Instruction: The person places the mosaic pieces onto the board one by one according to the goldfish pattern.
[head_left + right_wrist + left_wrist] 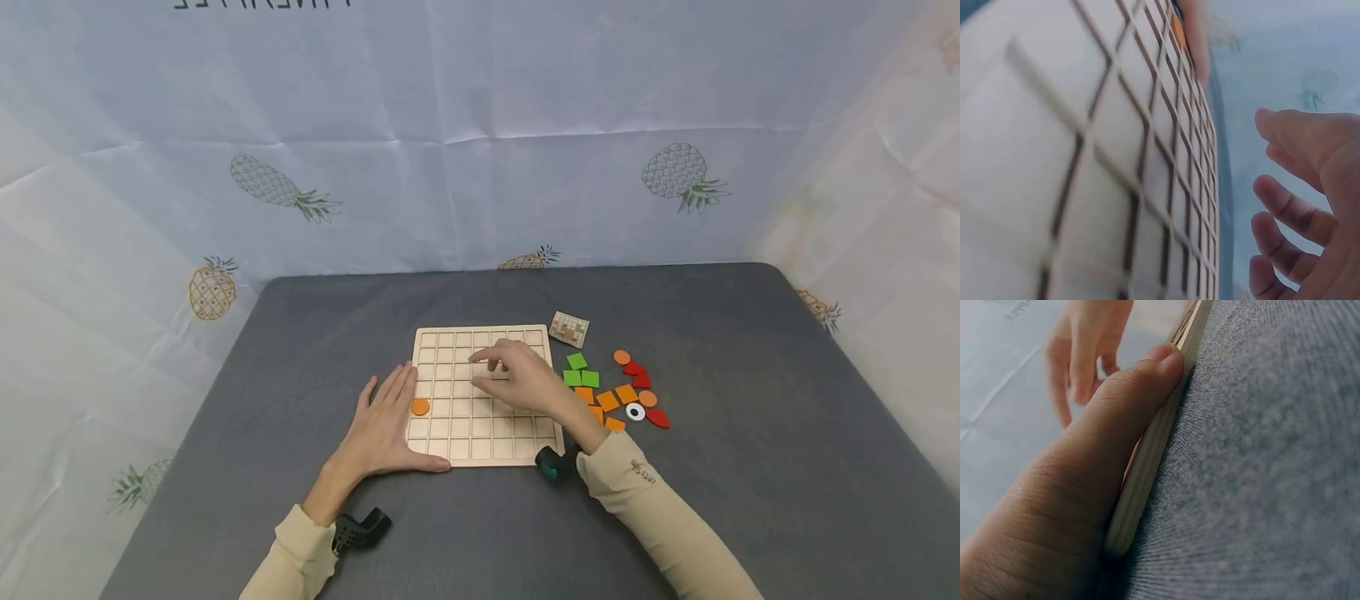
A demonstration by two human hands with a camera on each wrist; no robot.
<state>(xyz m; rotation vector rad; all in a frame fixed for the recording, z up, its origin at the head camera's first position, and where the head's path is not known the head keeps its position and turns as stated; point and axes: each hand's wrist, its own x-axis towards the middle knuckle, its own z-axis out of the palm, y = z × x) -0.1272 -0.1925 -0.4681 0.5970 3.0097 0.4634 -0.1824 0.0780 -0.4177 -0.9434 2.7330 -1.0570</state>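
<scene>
A light wooden board [468, 417] with a grid of square recesses lies on the table. An orange disc [420, 407] sits in a cell near its left edge. My left hand [386, 433] rests along the board's left side and lower left corner, fingers straight. The left wrist view has its thumb [1154, 369] against the board's front edge [1147, 481]. Over the middle of the board hovers my right hand [521, 379], fingers loosely bent and apart. In the right wrist view, nothing is between those fingers [1279, 200], and they are clear of the grid [1116, 125].
Right of the board lie green squares [572, 377], orange squares [607, 401], an orange disc [622, 357], red pieces [657, 418] and a white ring [628, 412]. A small pattern card [569, 329] lies by the upper right corner. Pineapple-printed cloth [480, 200] hangs behind the table.
</scene>
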